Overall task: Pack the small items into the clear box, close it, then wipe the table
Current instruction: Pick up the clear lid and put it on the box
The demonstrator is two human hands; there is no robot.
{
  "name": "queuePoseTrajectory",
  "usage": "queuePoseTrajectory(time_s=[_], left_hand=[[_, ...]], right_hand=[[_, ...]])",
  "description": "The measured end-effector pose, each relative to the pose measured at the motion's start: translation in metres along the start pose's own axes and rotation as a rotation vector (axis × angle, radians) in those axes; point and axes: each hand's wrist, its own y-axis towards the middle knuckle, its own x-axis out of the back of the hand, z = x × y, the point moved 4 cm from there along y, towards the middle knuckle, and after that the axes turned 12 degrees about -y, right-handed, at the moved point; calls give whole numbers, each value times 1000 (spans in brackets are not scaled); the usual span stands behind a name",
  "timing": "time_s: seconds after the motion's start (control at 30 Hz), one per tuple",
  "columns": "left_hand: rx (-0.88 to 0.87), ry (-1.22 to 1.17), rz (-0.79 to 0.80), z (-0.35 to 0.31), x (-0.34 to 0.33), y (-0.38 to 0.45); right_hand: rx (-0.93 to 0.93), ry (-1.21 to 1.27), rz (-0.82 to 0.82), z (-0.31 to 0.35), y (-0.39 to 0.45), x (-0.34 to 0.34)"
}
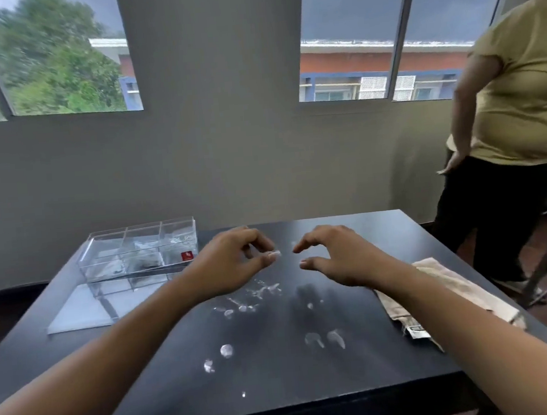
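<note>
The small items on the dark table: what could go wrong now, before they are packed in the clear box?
1. The small items are tiny, pale and spread widely over the table; one near the front edge could be missed or knocked off.
2. The left hand seems to pinch one piece only by the fingertips; it might slip before reaching the clear box.
3. The cloth hangs at the right edge, under the right forearm; a move of the right hand could drag it down.

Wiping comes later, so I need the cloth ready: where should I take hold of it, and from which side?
Take the folded beige cloth with the right hand, coming from above at its far end. It lies flat along the table's right edge, so pinching the top folds there looks easiest.
</note>
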Motion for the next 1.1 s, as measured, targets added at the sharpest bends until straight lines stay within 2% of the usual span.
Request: queuePoseTrajectory(time_s=[0.17,0.37,0.5,0.67,0.8,0.87,0.97,1.03,1.1], left_hand=[[98,81,-13,42,64,-57],[276,496,156,85,122,-121],[206,468,68,91,123,-129],[144,447,109,78,125,-122],[111,242,119,52,143,-109],[67,200,9,48,158,-99],[51,161,-350,55,186,-88],[137,104,-604,70,202,-88],[245,-64,-744,93,207,-88]], right_hand=[[139,30,51,54,28,-23],[283,42,109,107,45,-43],[359,43,123,132,54,-48],[475,46,84,148,66,-58],[512,232,-120,152,80,-57],[430,385,-207,151,90,-52],[277,627,-208,147,111,-46],[195,739,-192,143,128,-45],[120,858,-137,142,142,-46]])
